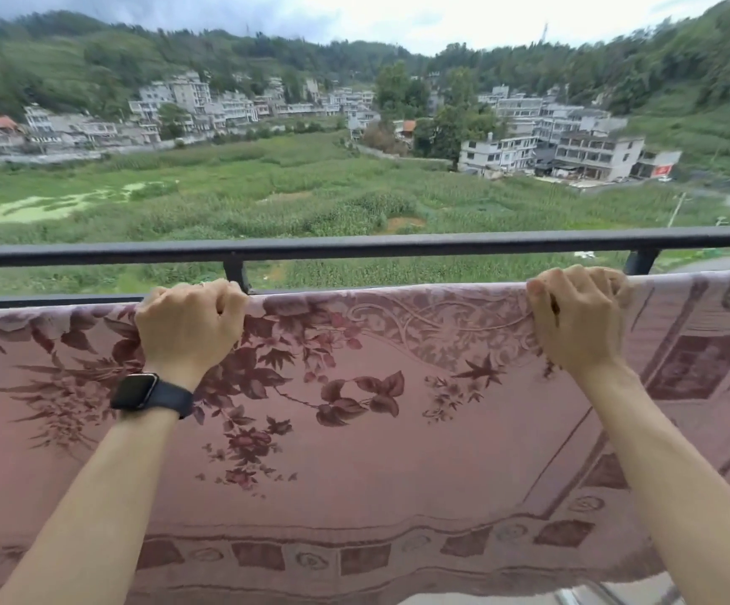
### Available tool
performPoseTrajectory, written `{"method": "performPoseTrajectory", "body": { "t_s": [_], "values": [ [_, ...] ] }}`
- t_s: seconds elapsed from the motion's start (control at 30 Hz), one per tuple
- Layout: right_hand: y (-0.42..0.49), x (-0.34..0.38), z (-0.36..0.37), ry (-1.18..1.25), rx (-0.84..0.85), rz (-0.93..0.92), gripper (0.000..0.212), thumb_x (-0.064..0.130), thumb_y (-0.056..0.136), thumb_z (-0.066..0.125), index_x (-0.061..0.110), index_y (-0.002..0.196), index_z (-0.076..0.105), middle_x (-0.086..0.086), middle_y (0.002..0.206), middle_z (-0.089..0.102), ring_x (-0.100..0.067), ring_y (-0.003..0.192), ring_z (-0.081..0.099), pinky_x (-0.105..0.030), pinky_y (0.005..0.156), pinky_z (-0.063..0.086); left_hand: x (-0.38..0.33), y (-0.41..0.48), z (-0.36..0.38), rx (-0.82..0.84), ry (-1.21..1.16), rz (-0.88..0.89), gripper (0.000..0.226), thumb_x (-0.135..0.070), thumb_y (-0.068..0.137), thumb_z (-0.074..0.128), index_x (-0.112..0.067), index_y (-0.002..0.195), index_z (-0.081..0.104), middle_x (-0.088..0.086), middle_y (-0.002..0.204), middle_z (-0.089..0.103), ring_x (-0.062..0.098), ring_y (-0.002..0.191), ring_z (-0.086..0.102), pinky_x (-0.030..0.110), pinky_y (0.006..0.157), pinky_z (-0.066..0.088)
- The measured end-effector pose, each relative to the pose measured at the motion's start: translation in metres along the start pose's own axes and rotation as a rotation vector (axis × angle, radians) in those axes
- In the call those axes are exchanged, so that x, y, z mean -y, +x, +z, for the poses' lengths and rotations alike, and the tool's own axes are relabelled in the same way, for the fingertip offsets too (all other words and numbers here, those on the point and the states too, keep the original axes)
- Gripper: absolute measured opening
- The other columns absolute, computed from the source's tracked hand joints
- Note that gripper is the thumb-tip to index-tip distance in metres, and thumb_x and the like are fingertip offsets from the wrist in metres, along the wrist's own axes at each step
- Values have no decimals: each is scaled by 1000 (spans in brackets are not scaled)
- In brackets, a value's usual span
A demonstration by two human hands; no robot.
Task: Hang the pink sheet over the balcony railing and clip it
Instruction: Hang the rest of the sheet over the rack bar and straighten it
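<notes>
Head: sheet [354, 438] (top edge) inside fingers [212, 294]

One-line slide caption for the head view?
The left hand and right hand grip the pink sheet by its top edge, under the top bar of the balcony railing; no clip in view.

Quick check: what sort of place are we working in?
Likely an upper-floor balcony: a dark metal railing above the pink sheet, green fields and grey buildings far below.
</notes>
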State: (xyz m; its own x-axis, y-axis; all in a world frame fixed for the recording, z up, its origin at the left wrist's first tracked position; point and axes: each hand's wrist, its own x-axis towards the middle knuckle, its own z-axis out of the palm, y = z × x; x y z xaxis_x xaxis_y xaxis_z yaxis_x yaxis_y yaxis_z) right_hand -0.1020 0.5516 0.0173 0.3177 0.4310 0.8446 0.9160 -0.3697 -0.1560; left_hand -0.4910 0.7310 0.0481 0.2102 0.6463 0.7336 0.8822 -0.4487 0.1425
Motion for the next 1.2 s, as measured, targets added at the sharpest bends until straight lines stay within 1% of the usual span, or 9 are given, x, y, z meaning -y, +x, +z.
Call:
{"method": "performPoseTrajectory", "body": {
  "t_s": [0.1,0.23,0.4,0.53,0.7,0.83,1.0,1.13,1.2],
  "values": [
    [-1,11,11,52,-11,125,51,44,101,30,12,83,65,-5,87,62,-27,92,48,-50,106,27,-38,2,-9,96,20,-60,48,-45,94,29,-18,74,63,16,73,67,33,77,60,44,84,42],
    [-6,7,12,101,3,81,50,46,101,30,17,84,67,-1,86,62,-24,91,48,-49,103,29,-162,2,-8,57,-118,202,41,-47,98,34,-21,98,67,3,93,72,25,93,61,41,88,39],
    [8,-53,-13,17,171,-194,52,59,102,27,24,108,64,1,98,69,-24,98,60,-42,99,31,-267,-21,28,93,-100,336,49,-48,100,32,-19,73,60,1,64,63,23,63,60,33,66,40],
    [17,-163,-35,-55,205,37,60,62,100,20,22,104,64,-6,103,66,-28,104,54,-43,106,24,-269,-18,37,5,-81,275,52,-43,97,41,-14,61,66,-2,46,43,20,44,37,27,56,31],
    [17,-169,-24,18,181,211,57,56,101,24,18,98,66,-10,109,62,-28,117,48,-47,120,10,-282,-21,36,75,-49,167,54,-39,96,40,-12,53,60,-6,42,34,23,45,39,29,59,32],
    [13,-167,-21,76,172,229,55,55,99,25,20,97,67,-3,109,61,-25,121,47,-44,121,-1,-285,-21,27,160,-39,99,51,-35,95,37,-14,52,55,0,47,47,23,50,48,39,73,46],
    [16,-165,-21,134,170,247,49,52,100,26,24,98,67,1,109,59,-21,121,45,-45,123,-2,-384,-13,22,120,-86,282,48,-43,98,34,-13,79,67,8,70,66,28,70,60,43,81,48],
    [12,-187,-29,112,152,76,41,42,103,25,27,100,63,8,104,61,-17,114,50,-43,117,19,-488,-19,47,161,-215,381,47,-45,100,28,-16,86,62,7,76,67,31,74,64,38,67,48],
    [15,-207,-31,61,142,-43,36,39,103,29,27,105,62,9,103,63,-17,109,53,-41,107,30,-509,-26,63,106,-177,395,43,-40,101,29,-17,77,55,3,57,58,28,54,59,29,49,34]
  ]
}}
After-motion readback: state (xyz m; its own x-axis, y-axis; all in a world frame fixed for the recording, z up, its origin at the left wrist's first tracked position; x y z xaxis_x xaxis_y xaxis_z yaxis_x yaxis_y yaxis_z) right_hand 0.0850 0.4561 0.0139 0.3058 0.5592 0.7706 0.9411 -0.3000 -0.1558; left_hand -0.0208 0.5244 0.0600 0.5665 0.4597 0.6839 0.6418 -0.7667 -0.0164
